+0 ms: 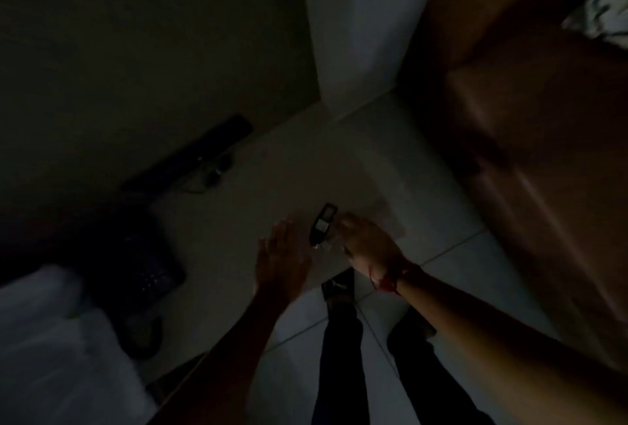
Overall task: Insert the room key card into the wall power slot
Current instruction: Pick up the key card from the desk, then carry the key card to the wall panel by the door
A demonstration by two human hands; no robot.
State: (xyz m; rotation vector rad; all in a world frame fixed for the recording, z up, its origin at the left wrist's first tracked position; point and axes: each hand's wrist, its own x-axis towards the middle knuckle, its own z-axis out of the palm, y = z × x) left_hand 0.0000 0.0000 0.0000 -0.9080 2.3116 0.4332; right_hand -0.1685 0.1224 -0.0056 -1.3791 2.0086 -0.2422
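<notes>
There is one view only, from a wide-angle camera worn on the person's head. It looks steeply down and forward along both bare forearms, which enter from the bottom edge and meet near the middle. The pale tiled floor (401, 186) fills the centre, with the person's dark-trousered legs (343, 339) straight below the lens. The lens bends the pale wall corner (353, 50) and the brown wooden panel (530, 139) outward at the upper edges. The room is dim, so far details are murky.
</notes>
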